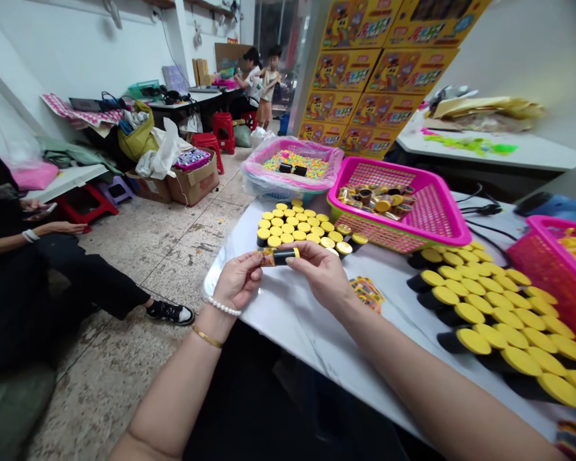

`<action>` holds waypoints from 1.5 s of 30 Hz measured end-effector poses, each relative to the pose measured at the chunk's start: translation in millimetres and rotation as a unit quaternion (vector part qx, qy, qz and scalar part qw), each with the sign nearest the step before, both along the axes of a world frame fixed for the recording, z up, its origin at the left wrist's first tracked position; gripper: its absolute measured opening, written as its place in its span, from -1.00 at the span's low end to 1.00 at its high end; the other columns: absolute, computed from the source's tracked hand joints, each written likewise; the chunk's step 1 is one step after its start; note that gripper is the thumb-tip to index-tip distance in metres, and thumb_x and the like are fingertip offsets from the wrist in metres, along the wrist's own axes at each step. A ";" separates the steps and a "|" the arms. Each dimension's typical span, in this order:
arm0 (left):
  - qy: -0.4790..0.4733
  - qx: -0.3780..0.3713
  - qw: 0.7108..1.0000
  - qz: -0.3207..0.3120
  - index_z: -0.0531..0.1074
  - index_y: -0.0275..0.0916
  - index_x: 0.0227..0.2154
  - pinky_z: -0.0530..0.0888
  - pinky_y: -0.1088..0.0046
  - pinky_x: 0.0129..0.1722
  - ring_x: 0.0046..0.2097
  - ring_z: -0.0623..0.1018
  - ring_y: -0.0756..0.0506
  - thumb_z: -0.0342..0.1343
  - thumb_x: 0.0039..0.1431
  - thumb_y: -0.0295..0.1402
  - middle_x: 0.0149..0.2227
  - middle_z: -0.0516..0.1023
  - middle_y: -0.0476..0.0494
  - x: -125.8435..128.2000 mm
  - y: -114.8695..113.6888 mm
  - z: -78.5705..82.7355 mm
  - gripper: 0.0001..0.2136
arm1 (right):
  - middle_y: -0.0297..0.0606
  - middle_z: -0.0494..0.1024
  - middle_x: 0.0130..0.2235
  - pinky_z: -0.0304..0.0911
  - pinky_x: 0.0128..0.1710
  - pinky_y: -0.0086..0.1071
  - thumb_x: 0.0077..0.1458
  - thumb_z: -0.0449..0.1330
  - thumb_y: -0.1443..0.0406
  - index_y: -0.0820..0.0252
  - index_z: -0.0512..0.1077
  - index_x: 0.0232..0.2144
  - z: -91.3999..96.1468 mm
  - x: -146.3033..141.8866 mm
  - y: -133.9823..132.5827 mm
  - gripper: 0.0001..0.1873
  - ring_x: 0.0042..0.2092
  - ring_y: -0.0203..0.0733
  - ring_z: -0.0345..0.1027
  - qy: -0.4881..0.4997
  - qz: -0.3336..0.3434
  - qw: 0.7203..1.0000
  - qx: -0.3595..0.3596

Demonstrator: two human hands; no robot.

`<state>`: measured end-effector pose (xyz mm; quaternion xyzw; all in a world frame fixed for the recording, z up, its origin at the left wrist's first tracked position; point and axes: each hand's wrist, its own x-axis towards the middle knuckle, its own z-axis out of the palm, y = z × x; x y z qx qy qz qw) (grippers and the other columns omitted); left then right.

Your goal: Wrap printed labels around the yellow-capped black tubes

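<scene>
Both of my hands hold one small black tube with a yellow cap [282, 255], lying sideways above the white table [297, 320]. My left hand [237, 280] pinches its left end, where a printed label shows. My right hand [321, 272] grips the capped right end with closed fingers. Just beyond them stands a cluster of several yellow-capped tubes [300, 225]. A small stack of printed stickers [367, 292] lies on the table right of my right hand.
A pink basket [436, 221] holds labelled tubes. A larger group of yellow-capped tubes [499, 314] fills the right side. A bag-lined basket of coloured beads [292, 163] stands behind. Another pink basket [552, 269] is at right. A seated person [33, 282] is on the left, yellow cartons [379, 70] behind.
</scene>
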<state>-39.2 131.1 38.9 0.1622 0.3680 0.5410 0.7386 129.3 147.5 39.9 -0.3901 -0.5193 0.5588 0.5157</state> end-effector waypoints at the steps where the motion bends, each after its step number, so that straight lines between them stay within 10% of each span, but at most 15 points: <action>1: -0.003 -0.002 1.000 0.004 0.47 -0.42 -0.41 -0.01 0.79 -0.78 -0.66 0.25 0.23 0.32 0.01 -0.53 -0.51 0.47 -0.01 0.0 0.3 -0.3 -0.87 | -0.28 0.64 -0.26 0.34 -0.02 -0.22 -0.14 0.42 0.24 0.10 0.58 -0.31 0.1 0.0 -0.1 -0.74 -0.17 -0.17 0.49 -0.001 -0.001 1.000 0.004; 10: -0.010 0.023 1.000 -0.016 0.47 -0.43 -0.42 0.01 0.77 -0.79 -0.68 0.24 0.23 0.35 -0.03 -0.48 -0.47 0.51 -0.05 -1.3 0.8 -6.6 -0.83 | -0.22 0.67 -0.24 0.45 -0.06 -0.16 -0.12 0.39 0.19 0.12 0.43 -0.38 2.1 -3.2 -2.7 -0.74 -0.22 -0.13 0.56 -0.051 -0.010 0.999 -0.005; 22: -0.007 0.033 0.999 -0.017 0.42 -0.41 -0.45 0.03 0.76 -0.80 -0.68 0.26 0.20 0.27 0.09 -0.45 -0.55 0.45 0.00 -1.1 0.4 -8.3 -0.85 | -0.18 0.64 -0.13 0.45 -0.19 -0.23 0.04 0.26 0.28 0.09 0.42 -0.21 3.1 5.3 -8.7 -0.78 -0.23 -0.14 0.54 -0.228 0.001 0.959 0.166; 29: 0.004 0.024 0.998 -0.050 0.41 -0.40 -0.47 0.00 0.74 -0.81 -0.70 0.22 0.21 0.29 0.09 -0.43 -0.54 0.45 0.00 -1.9 1.4 -6.6 -0.83 | -0.17 0.64 -0.11 0.42 -0.15 -0.22 0.01 0.30 0.30 0.08 0.39 -0.24 0.2 2.8 -9.0 -0.77 -0.17 -0.12 0.54 -0.171 -0.062 0.969 0.168; 45: -0.018 0.030 0.996 -0.080 0.44 -0.44 -0.45 -0.03 0.76 -0.79 -0.67 0.25 0.22 0.28 0.06 -0.50 -0.50 0.47 -0.05 -5.3 3.7 -8.3 -0.88 | -0.23 0.66 -0.27 0.45 -0.13 -0.21 -0.10 0.35 0.20 0.16 0.47 -0.42 15.6 -1.2 -7.1 -0.81 -0.25 -0.15 0.54 -0.072 0.018 0.997 -0.021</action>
